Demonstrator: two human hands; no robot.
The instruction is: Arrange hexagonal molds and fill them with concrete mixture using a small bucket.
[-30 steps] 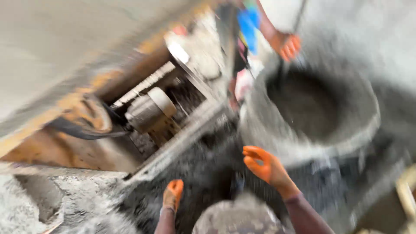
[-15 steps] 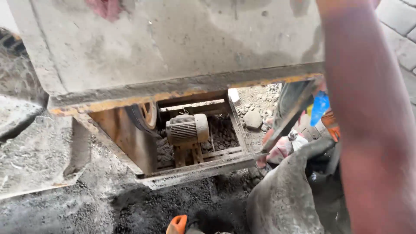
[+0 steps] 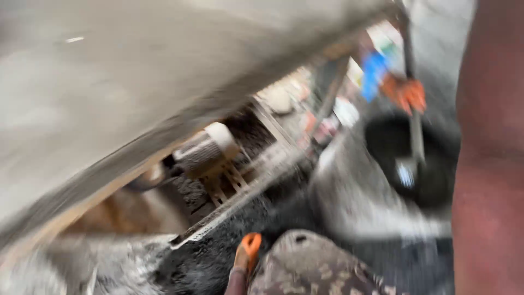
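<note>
Motor (image 3: 206,150) under machine slab (image 3: 136,82), tub (image 3: 382,180) to its right

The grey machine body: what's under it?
Under the grey machine body sits a ribbed electric motor on a metal frame, with dark wet mix in front. Deeper parts are shadowed and blurred; what lies behind the motor is hidden.

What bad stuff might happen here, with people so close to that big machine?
1. The person in the camouflage cap crouches low beside the open motor. Their orange glove is near the frame, so it might get caught or bumped.
2. Another person's gloved hand works a long-handled tool in the round tub close to that head. A wide swing could hit it.
3. Dark wet mix covers the ground, so someone may slip.
</note>
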